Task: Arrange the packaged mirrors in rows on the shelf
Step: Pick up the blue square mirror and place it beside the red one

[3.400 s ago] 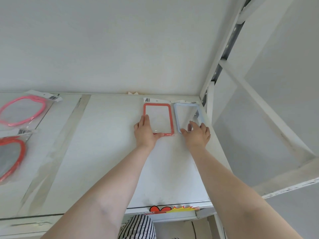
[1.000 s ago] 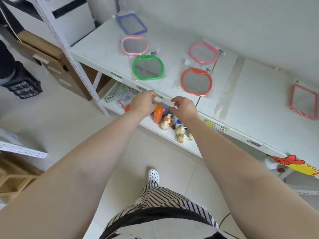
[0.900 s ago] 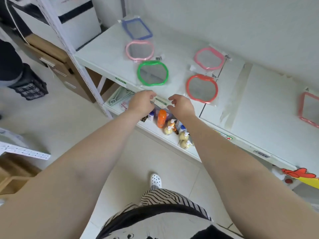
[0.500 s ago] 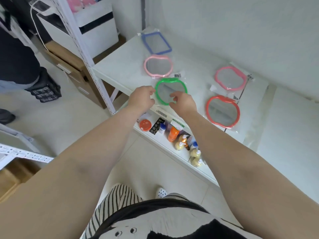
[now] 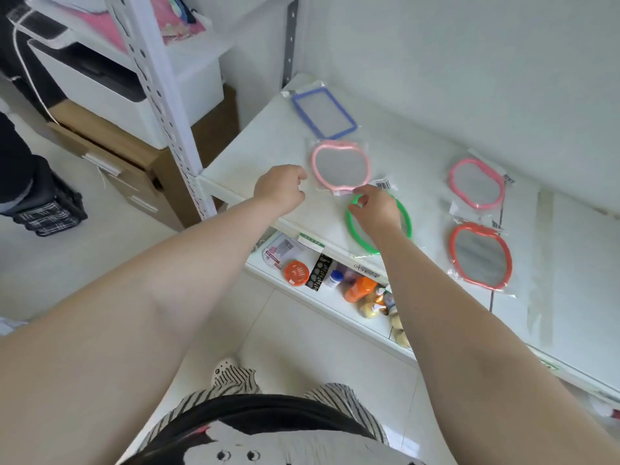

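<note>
Five bagged mirrors lie on the white shelf (image 5: pixel 255 152): a blue rectangular mirror (image 5: pixel 323 112) at the back left, a pink apple-shaped mirror (image 5: pixel 340 166) in front of it, a green mirror (image 5: pixel 405 226), a second pink mirror (image 5: pixel 476 182) and a red mirror (image 5: pixel 479 256). My left hand (image 5: pixel 281 189) hovers with curled fingers at the left edge of the first pink mirror's bag. My right hand (image 5: pixel 374 206) covers much of the green mirror, fingers apart, its fingertips at the pink mirror's near edge.
A white perforated shelf upright (image 5: pixel 161 95) stands left of the shelf. Behind it are a white printer (image 5: pixel 110 82) and a cardboard box (image 5: pixel 134 159). The lower shelf holds an orange bottle (image 5: pixel 360 288) and other small goods. A person's dark leg (image 5: pixel 20 176) is at far left.
I turned from the shelf's right end to its left end. In the last half second both hands moved forward from the green mirror's near edge to the pink mirror.
</note>
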Demonstrator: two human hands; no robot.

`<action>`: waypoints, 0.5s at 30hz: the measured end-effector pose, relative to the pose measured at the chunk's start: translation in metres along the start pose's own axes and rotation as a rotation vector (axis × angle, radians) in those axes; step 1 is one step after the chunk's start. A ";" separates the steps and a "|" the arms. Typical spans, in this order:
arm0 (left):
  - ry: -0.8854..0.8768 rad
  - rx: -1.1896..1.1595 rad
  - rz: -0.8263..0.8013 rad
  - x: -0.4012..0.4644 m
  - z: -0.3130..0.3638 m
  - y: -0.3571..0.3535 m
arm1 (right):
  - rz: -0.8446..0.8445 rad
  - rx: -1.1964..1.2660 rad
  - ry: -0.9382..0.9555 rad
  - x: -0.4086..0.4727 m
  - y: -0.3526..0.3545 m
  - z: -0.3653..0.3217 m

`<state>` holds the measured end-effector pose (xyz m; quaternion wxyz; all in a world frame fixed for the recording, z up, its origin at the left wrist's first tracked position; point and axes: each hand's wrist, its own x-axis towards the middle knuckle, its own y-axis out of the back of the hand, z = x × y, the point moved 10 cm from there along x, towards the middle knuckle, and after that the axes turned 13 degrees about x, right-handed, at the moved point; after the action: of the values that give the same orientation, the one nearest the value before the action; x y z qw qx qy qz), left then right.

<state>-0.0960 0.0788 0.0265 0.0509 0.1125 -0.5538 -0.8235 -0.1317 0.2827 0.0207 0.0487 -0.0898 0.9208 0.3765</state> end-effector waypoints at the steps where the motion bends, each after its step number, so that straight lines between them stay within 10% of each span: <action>1: -0.008 0.011 -0.007 0.006 -0.008 0.004 | 0.017 0.002 -0.010 0.003 -0.001 -0.004; 15: 0.093 -0.085 -0.016 0.111 -0.042 0.002 | 0.055 -0.028 -0.025 0.126 -0.005 -0.032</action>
<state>-0.1937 0.0173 -0.0006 0.0747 0.1525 -0.5146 -0.8404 -0.2550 0.2400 0.0202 0.0485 -0.0606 0.9168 0.3918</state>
